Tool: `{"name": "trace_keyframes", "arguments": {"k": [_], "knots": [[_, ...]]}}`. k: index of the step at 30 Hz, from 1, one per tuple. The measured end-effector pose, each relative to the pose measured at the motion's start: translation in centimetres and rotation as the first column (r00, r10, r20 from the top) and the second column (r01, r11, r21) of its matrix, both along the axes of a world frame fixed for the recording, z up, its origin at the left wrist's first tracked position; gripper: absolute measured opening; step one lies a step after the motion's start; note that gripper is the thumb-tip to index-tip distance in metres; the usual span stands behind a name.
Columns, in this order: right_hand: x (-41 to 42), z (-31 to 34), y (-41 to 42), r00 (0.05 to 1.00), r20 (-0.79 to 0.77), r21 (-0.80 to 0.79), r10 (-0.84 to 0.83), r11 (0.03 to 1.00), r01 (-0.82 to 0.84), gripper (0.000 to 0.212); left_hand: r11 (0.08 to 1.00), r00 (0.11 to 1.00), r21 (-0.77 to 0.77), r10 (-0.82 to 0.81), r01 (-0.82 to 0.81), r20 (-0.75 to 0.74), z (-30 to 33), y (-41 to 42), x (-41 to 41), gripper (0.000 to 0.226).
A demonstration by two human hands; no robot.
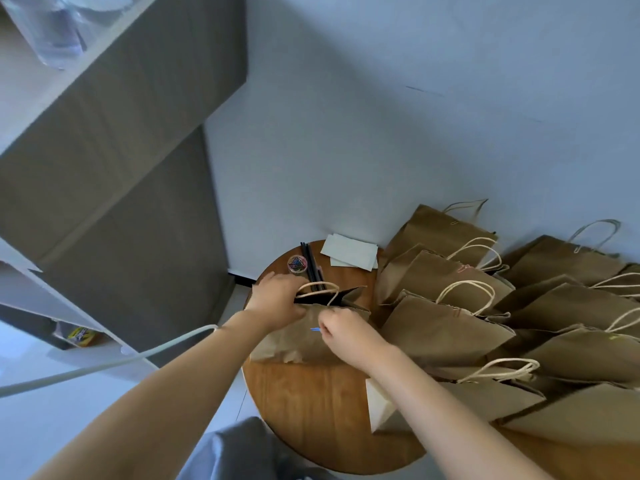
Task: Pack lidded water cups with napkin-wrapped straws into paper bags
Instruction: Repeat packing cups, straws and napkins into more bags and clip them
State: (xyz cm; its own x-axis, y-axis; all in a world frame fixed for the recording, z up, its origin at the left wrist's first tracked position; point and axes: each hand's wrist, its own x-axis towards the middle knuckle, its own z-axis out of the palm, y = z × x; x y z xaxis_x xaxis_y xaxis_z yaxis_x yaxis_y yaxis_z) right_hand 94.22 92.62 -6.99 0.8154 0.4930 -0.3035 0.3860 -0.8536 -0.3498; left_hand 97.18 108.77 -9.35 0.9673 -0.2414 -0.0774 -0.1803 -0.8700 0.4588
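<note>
A brown paper bag stands on the round wooden tabletop, near its far left edge, with its mouth open toward the wall. The left hand grips the bag's upper left rim, fingers curled over the paper beside the twine handle. The right hand rests against the front panel of the bag, its fingers pressed together and pinching a small blue clip at the paper; how much of the clip is on the bag I cannot tell. What is inside the bag is hidden.

Behind the bag, at the far edge of the tabletop, lie several black straws side by side, a small round clear tub of coloured clips just left of them, and a few white napkins stacked loosely to their right. The right side of the tabletop is crowded with many more brown paper bags leaning on one another, their twine handles sticking up. A pale folded piece lies at the near foot of that pile. A grey cabinet stands to the left of the tabletop, and a white cable runs across the left forearm
</note>
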Motion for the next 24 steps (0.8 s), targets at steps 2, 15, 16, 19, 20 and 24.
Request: {"name": "trace_keyframes", "arguments": {"k": [2,15,16,19,20,24], "knots": [[0.3,-0.4,1.0,0.999,0.037,-0.071,0.024,0.997,-0.021,0.015,0.998,1.0,0.067,0.006,-0.005,-0.013,-0.5,-0.5,0.4,0.017],[4.9,0.0,2.0,0.998,0.065,-0.111,0.015,0.994,-0.008,0.029,1.0,0.968,0.005,-0.008,0.009,-0.251,-1.0,-0.1,3.4,0.015],[5.2,0.1,2.0,0.997,0.073,-0.111,0.011,0.994,-0.003,0.027,1.0,0.964,-0.012,-0.003,0.0,-0.265,-1.2,0.0,3.6,0.018],[5.8,0.2,2.2,0.993,0.115,-0.107,0.007,0.994,0.006,0.026,0.999,0.957,-0.047,-0.014,0.0,-0.288,-1.7,0.3,3.9,0.016],[5.9,0.3,2.3,0.992,0.125,-0.107,0.004,0.994,0.009,0.027,0.998,0.955,-0.063,-0.02,0.002,-0.296,-2.0,0.4,4.0,0.013],[6.2,0.4,2.3,0.99,0.142,-0.119,0.009,0.993,0.008,0.03,0.994,0.949,-0.113,-0.025,-0.011,-0.315,-2.5,0.5,4.4,0.003]]}}
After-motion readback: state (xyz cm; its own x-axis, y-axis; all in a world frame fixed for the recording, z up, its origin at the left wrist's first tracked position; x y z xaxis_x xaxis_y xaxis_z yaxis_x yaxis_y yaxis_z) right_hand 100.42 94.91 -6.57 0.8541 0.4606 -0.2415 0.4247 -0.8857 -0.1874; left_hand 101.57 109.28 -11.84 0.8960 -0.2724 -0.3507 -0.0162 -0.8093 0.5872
